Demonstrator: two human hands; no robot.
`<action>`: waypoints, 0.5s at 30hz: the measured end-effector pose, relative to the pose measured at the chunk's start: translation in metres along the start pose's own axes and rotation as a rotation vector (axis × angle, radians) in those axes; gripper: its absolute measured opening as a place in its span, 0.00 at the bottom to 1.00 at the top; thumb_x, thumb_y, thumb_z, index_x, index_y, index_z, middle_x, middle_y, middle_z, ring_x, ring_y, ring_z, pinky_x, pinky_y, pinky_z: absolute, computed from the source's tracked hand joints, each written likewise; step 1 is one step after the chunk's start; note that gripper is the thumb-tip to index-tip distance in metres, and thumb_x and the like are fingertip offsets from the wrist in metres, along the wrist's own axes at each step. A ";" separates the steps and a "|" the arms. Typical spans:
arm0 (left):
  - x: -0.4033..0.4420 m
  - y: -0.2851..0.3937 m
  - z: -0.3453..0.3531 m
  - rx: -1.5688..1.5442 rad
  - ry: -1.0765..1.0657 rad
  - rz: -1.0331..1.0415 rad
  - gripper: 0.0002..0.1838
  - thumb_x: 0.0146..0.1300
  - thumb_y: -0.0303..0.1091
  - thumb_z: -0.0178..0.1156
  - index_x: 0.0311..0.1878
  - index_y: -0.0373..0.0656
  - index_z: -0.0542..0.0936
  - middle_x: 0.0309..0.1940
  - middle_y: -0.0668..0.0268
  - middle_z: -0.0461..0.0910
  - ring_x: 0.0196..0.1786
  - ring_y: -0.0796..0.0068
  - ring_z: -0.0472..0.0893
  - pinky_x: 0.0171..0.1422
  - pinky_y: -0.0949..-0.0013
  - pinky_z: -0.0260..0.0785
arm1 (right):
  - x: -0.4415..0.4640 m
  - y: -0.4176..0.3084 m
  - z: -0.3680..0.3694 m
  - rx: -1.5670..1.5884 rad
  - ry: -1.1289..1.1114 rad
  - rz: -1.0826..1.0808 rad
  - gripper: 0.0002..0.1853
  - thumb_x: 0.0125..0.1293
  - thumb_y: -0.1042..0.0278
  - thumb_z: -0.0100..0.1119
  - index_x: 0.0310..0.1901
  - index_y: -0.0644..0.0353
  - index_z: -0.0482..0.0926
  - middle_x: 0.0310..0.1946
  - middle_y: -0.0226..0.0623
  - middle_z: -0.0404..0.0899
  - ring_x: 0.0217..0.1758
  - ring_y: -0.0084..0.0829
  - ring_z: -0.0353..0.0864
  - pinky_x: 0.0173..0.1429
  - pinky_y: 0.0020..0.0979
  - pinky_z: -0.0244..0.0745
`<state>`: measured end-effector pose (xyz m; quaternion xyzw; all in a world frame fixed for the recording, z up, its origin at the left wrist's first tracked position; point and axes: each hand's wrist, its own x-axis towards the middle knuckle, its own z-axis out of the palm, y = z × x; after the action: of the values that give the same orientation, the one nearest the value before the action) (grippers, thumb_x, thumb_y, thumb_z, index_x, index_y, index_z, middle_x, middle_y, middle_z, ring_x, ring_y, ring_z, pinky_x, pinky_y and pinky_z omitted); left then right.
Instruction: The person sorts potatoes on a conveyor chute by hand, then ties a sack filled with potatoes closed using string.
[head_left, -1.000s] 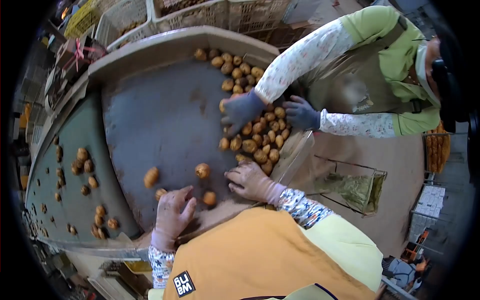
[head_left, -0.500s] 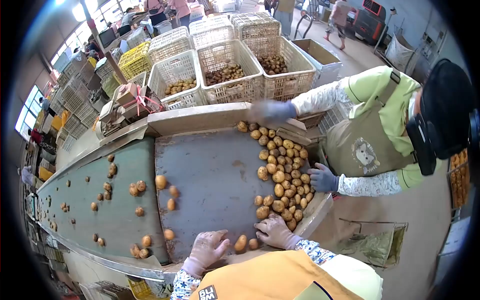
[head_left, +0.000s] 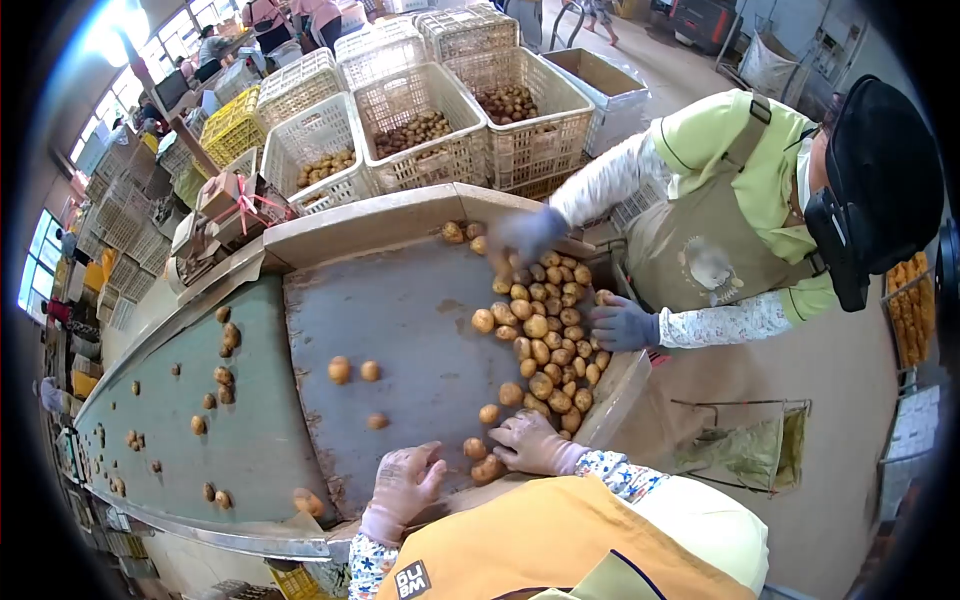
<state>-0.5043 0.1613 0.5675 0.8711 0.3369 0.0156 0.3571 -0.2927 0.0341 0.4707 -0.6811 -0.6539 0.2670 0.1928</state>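
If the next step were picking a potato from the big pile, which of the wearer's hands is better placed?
Probably the right hand: its fingers are beside the near edge of the potato pile. The left hand is farther away, with loose potatoes between the hands.

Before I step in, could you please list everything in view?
Potatoes: dozens, yellow-brown, piled and scattered on surface and belt
Surface: one, grey, centre
Belt: one, green, left
White crates: several, off-white, behind surface
Yellow crate: one, yellow, among them
Carton: one, whitish, right of crates
Framed bag: one, green, floor at right
Co-worker: one, lime shirt, brown apron, right
Distant people: several, some in pink, background
Left hand: one, pale pink, near edge
Right hand: one, pale pink, beside pile
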 end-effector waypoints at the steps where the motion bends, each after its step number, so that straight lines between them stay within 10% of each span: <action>1: 0.001 0.001 -0.001 0.033 0.024 0.041 0.15 0.60 0.37 0.63 0.50 0.43 0.81 0.37 0.61 0.84 0.43 0.60 0.82 0.53 0.60 0.70 | 0.003 0.002 -0.001 0.008 -0.014 -0.057 0.13 0.61 0.57 0.58 0.43 0.55 0.81 0.35 0.39 0.82 0.45 0.40 0.80 0.53 0.43 0.70; 7: -0.002 0.008 -0.008 0.014 0.110 0.042 0.16 0.59 0.36 0.63 0.51 0.44 0.80 0.36 0.63 0.82 0.42 0.61 0.80 0.52 0.59 0.69 | 0.018 0.035 -0.027 -0.045 0.354 0.194 0.21 0.62 0.52 0.58 0.50 0.59 0.79 0.44 0.45 0.81 0.50 0.42 0.79 0.56 0.44 0.70; 10: 0.000 0.009 -0.017 -0.001 0.051 -0.009 0.16 0.60 0.35 0.63 0.51 0.43 0.80 0.37 0.63 0.82 0.43 0.61 0.80 0.52 0.59 0.69 | -0.008 0.016 0.001 -0.408 0.256 0.094 0.27 0.67 0.46 0.54 0.59 0.59 0.77 0.62 0.47 0.73 0.68 0.48 0.69 0.73 0.62 0.43; 12: 0.000 0.012 -0.016 0.058 0.098 0.074 0.16 0.60 0.35 0.63 0.51 0.43 0.80 0.37 0.62 0.81 0.42 0.61 0.79 0.53 0.60 0.68 | -0.008 -0.003 -0.038 0.346 -0.006 -0.140 0.25 0.67 0.46 0.55 0.54 0.58 0.80 0.56 0.42 0.79 0.63 0.46 0.73 0.72 0.55 0.53; 13: -0.004 0.015 -0.020 0.043 0.129 0.077 0.17 0.60 0.36 0.63 0.52 0.42 0.79 0.37 0.62 0.81 0.42 0.61 0.78 0.53 0.61 0.68 | -0.006 -0.006 -0.045 0.733 -0.235 0.107 0.23 0.66 0.48 0.56 0.50 0.58 0.82 0.48 0.42 0.83 0.54 0.43 0.80 0.62 0.43 0.69; 15: -0.009 0.024 -0.031 -0.013 0.076 -0.042 0.12 0.60 0.35 0.63 0.45 0.42 0.82 0.34 0.60 0.82 0.39 0.59 0.80 0.49 0.59 0.69 | -0.015 -0.009 -0.051 0.639 -0.237 0.198 0.20 0.66 0.50 0.56 0.44 0.60 0.82 0.39 0.45 0.83 0.44 0.45 0.83 0.49 0.39 0.76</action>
<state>-0.5051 0.1625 0.6074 0.8603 0.3683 0.0431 0.3498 -0.2682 0.0246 0.5177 -0.6107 -0.4860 0.5528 0.2921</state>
